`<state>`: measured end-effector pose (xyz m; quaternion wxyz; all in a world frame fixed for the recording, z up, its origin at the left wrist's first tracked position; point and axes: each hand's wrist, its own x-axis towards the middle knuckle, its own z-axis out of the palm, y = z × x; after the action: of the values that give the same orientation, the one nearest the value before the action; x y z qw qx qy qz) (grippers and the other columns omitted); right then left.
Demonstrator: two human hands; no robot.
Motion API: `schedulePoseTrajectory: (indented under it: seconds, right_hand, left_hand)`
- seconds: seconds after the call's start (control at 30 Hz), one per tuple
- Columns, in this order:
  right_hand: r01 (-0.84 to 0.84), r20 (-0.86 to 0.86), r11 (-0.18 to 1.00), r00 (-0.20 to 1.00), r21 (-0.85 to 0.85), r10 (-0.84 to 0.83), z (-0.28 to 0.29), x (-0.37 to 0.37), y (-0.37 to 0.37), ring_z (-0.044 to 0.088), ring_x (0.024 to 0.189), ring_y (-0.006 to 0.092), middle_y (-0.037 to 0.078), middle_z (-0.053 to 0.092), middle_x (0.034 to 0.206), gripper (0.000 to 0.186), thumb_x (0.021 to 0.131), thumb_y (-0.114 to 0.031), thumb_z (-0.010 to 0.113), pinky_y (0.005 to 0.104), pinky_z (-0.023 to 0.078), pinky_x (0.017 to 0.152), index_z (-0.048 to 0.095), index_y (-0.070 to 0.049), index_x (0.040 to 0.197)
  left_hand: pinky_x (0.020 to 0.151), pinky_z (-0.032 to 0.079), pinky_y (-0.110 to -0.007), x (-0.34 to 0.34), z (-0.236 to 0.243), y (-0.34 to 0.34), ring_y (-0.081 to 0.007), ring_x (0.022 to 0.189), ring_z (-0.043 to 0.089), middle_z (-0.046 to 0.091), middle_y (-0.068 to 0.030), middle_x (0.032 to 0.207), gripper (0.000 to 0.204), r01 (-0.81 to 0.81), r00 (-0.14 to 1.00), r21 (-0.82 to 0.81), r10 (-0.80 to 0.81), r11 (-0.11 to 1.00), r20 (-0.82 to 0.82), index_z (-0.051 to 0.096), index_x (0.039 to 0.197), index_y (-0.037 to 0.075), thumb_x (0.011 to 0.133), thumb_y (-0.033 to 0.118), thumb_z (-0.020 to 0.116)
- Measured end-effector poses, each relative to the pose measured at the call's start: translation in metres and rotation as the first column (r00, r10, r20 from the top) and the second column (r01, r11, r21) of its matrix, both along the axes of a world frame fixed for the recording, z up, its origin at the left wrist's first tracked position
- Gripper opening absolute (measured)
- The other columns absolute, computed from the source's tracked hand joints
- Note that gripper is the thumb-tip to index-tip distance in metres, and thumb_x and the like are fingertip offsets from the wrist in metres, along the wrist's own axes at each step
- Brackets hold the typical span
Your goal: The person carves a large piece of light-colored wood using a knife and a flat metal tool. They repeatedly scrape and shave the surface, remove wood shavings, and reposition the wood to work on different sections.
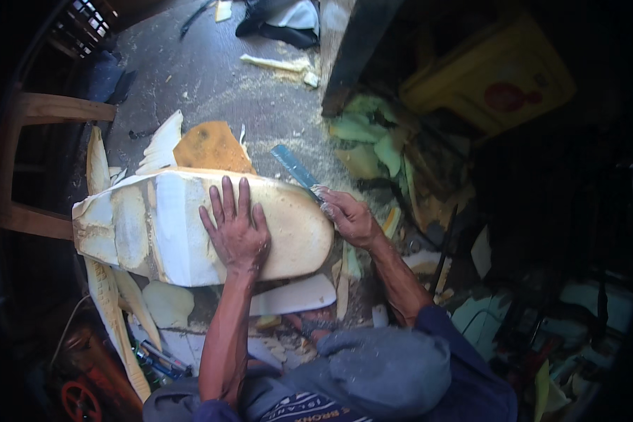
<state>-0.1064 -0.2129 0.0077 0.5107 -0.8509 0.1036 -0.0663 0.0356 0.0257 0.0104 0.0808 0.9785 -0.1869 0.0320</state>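
A long block of seat foam (288, 232) lies across the middle, cream on its rounded right end, with white and patched sections toward the left. My left hand (239, 235) rests flat on its top with the fingers spread. At the foam's far right edge, my right hand (348, 216) is closed around a flat, straight blue-grey strip (293, 166), which looks like a blade. The strip points up and left, along the foam's far edge. Whitish dust or wrapping covers the fingers at its held end; the grip itself is hidden.
Foam offcuts (362, 130) pile up at the right, near a yellow container (496, 84). An orange-brown foam piece (211, 145) lies behind the block. A wooden frame (35, 221) stands at the left. Crumbs litter the dark work surface (211, 77). A white foam slab (295, 295) lies on the near side.
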Motion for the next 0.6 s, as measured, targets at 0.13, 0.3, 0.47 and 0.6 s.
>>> schedulePoseTrajectory:
  seconds: [0.13,0.3,0.47,0.6]
  right_hand:
    - [0.065,-0.179,0.998,0.981,-0.023,-0.068,-0.002,-0.037,0.006,0.067,0.110,0.0375,0.024,0.071,0.114,0.034,0.108,-0.015,0.051,0.0396,0.049,0.100,0.065,0.002,0.134]
    - [-0.007,0.072,0.995,0.997,-0.104,0.014,-0.002,0.010,-0.012,0.068,0.103,0.0368,0.024,0.070,0.115,0.034,0.108,-0.016,0.050,0.0391,0.051,0.095,0.065,0.002,0.133]
    - [0.075,-0.368,0.994,0.929,0.081,-0.040,0.001,-0.026,-0.008,0.065,0.126,0.0304,0.023,0.068,0.132,0.037,0.110,-0.021,0.050,0.0354,0.047,0.108,0.062,-0.002,0.140]
    - [0.136,-0.157,0.979,0.981,0.149,-0.113,0.005,-0.004,-0.013,0.065,0.127,0.0287,0.022,0.067,0.136,0.037,0.107,-0.016,0.053,0.0361,0.047,0.109,0.062,-0.002,0.140]
  left_hand:
    - [0.127,0.008,-0.060,-0.001,0.003,0.000,-0.0336,0.158,0.024,0.035,-0.0085,0.168,0.056,-0.025,0.997,-0.012,0.025,1.000,-0.077,0.049,0.156,0.022,0.102,0.036,0.051]
    - [0.127,0.008,-0.060,-0.003,0.001,0.001,-0.0335,0.158,0.023,0.034,-0.0083,0.169,0.055,0.039,0.999,-0.044,-0.038,0.998,0.032,0.049,0.156,0.023,0.103,0.036,0.051]
    - [0.127,0.009,-0.061,-0.004,0.000,0.001,-0.0333,0.158,0.024,0.034,-0.0078,0.169,0.055,0.003,1.000,-0.068,-0.002,0.998,0.008,0.050,0.155,0.023,0.102,0.037,0.053]
    - [0.127,0.009,-0.060,-0.001,-0.001,-0.001,-0.0332,0.158,0.024,0.035,-0.0082,0.169,0.055,0.025,0.999,-0.062,-0.023,0.998,0.028,0.050,0.155,0.021,0.102,0.036,0.052]
